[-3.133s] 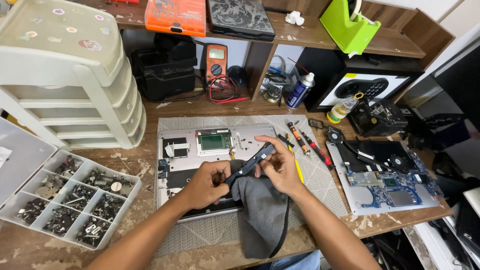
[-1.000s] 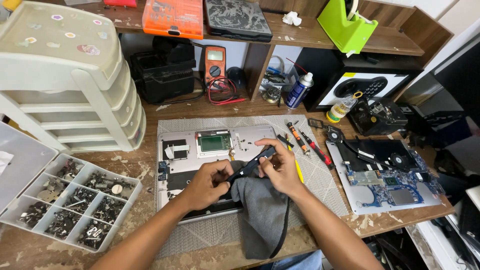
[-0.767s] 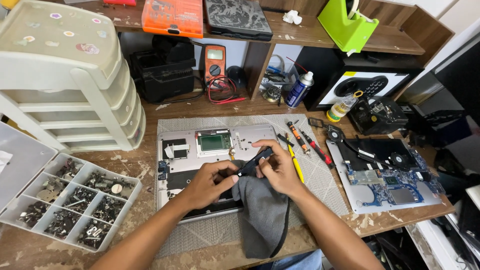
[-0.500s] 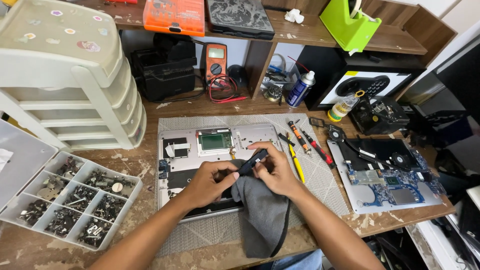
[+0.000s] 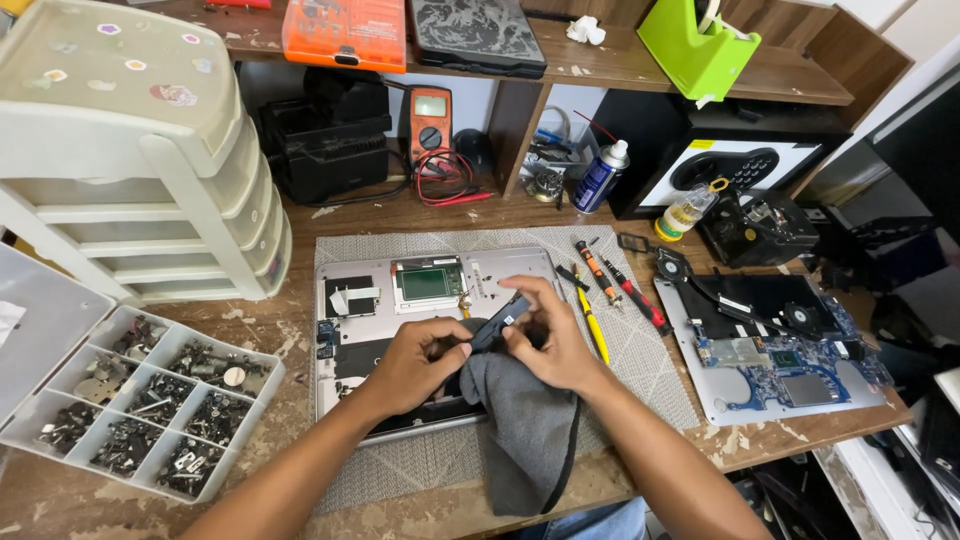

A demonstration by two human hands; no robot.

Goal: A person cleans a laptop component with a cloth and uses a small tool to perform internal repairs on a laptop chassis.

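You've got a slim black part pinched between both hands, held just above the open laptop base so it's up close under your eyes rather than flat on the mat. The grey cloth is bunched under it and hangs off the desk edge toward you, likely there so you can rub the part while gripping it. Left hand comes in from the lower left, wrist low over the base, fingers curled shut around the part's lower end and the cloth's top. Right hand crosses in from the lower right, thumb and forefinger closed on the part's upper end, other fingers folded over the cloth; how tight, can't tell. Both forearms angle inward, meeting mid-desk.

Screwdrivers lie side by side on the mat just right of your right hand, within easy grab. The screw tray sits well left, compartments open toward you. A stripped board lies apart on the right. Drawer unit, multimeter and spray can stand back, out of the way of the hands
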